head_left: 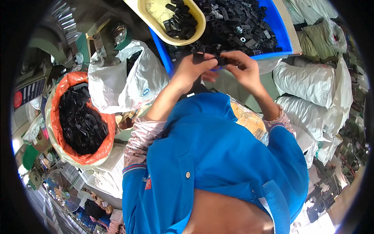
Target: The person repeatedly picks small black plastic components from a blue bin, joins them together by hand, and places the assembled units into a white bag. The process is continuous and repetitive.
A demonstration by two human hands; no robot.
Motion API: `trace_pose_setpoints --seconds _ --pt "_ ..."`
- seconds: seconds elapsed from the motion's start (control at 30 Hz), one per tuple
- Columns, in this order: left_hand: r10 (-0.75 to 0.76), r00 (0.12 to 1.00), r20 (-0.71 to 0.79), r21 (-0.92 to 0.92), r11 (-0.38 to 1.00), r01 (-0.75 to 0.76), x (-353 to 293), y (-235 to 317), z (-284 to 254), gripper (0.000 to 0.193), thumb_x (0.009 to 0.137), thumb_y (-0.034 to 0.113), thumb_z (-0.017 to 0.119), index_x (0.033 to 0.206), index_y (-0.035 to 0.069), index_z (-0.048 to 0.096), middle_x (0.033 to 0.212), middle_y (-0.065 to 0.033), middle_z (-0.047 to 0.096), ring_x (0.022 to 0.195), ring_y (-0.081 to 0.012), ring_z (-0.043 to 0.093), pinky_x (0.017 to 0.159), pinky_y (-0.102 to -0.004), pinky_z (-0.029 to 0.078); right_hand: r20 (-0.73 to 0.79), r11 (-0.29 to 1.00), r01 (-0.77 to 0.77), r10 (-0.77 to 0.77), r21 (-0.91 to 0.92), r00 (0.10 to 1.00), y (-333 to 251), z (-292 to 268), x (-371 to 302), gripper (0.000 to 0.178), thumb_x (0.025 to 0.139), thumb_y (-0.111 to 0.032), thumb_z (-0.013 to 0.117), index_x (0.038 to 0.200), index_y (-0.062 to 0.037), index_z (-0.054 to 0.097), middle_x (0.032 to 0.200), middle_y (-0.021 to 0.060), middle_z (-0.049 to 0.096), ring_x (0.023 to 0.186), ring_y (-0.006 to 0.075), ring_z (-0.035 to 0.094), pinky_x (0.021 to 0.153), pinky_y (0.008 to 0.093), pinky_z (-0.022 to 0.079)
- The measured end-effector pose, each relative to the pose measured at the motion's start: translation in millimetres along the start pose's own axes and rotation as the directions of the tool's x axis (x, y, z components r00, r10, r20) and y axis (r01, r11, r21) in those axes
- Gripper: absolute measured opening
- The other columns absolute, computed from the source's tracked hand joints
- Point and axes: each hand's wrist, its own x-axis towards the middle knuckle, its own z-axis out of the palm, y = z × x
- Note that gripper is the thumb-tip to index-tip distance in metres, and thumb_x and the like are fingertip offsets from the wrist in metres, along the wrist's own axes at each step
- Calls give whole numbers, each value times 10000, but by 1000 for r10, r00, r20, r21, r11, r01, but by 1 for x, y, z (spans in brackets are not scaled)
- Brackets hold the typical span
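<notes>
Both of my hands are raised together at the near edge of a blue tray (283,23). My left hand (189,73) is closed around a small black plastic part (198,58), its thumb pointing toward the other hand. A second dark piece (222,61) sits between the fingertips of my right hand (246,72), which pinches it close to the left thumb. Whether the two pieces are joined is hidden by the fingers. Many loose black plastic parts (249,33) fill the tray, with a few metal springs (238,29) among them.
A yellow tub (171,39) with black parts rests over the tray's left corner. To the left stand a white sack (113,82) and an orange-lined sack (70,79) full of black pieces (82,121). Stuffed white sacks (306,82) are piled at the right.
</notes>
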Motion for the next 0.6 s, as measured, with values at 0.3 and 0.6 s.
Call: trace_pose_setpoints --seconds 0.3,0.6 --pt "177 983 -53 -288 940 -185 12 -10 -6 311 874 17 667 1170 25 572 1016 -95 633 947 -220 643 825 -467 594 -88 776 139 -243 -615 966 31 -59 46 292 801 -51 691 1092 -53 692 1031 147 652 906 320 653 760 371 536" --pt "94 995 10 -396 914 -82 25 3 1 307 852 9 624 1146 16 538 1036 -124 612 963 -251 630 887 -517 563 -145 969 -243 233 -52 962 46 -90 73 208 921 -132 647 1080 -4 689 880 70 692 735 141 670 629 256 539"
